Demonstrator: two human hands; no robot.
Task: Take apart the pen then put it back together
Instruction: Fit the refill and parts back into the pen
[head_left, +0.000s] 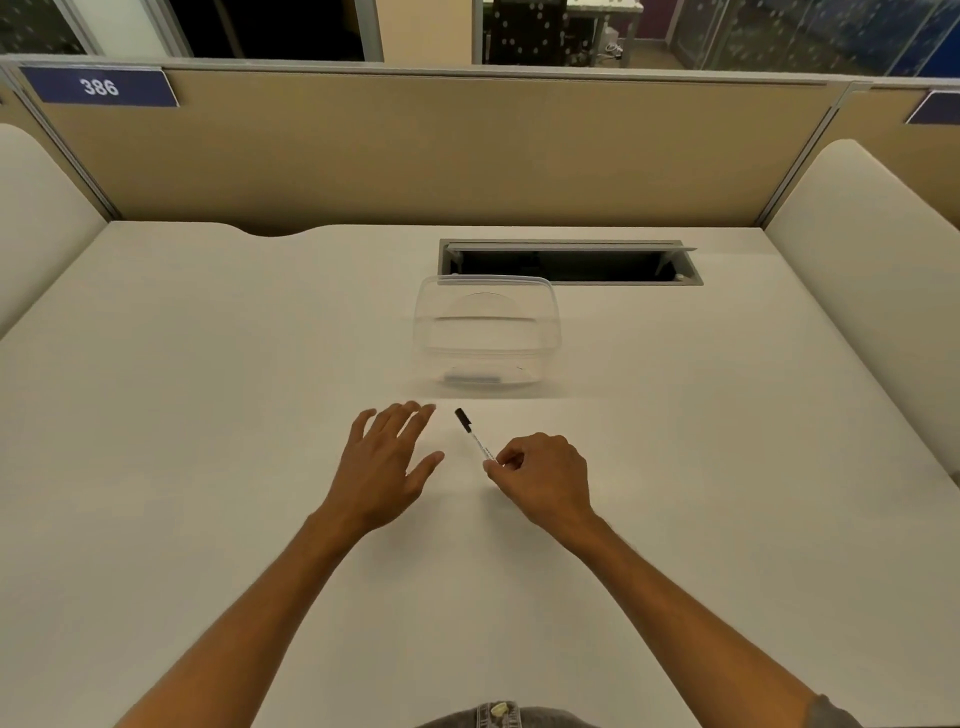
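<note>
Pen (474, 435): slim, pale barrel, black cap on the far end; appeared whole, cap seated. It lay low over the white desk (208, 415), near the middle, angled from near-right to far-left. Whether the cap end touched the surface could not be told.

Right hand (545, 475): fingers curled, thumb and forefinger pinching the near end of the barrel. Knuckles up, forearm entering from the lower right.

Left hand (387, 457): fingers spread and mostly straight, palm down, holding nothing. It sat just left of the pen, apart from it, fingertips near the level of the cap. Contact with the desk not clear.

Clear plastic container (485, 332): stood beyond the pen, further from the person, apart from both hands. A small dark smudge showed at its base; not identifiable.

Behind the container, a rectangular cable hatch (571, 261) in the desk, lid raised. Tan partition (415, 150) along the far edge, carrying a blue plate reading 386 (98, 86) at its upper left.
</note>
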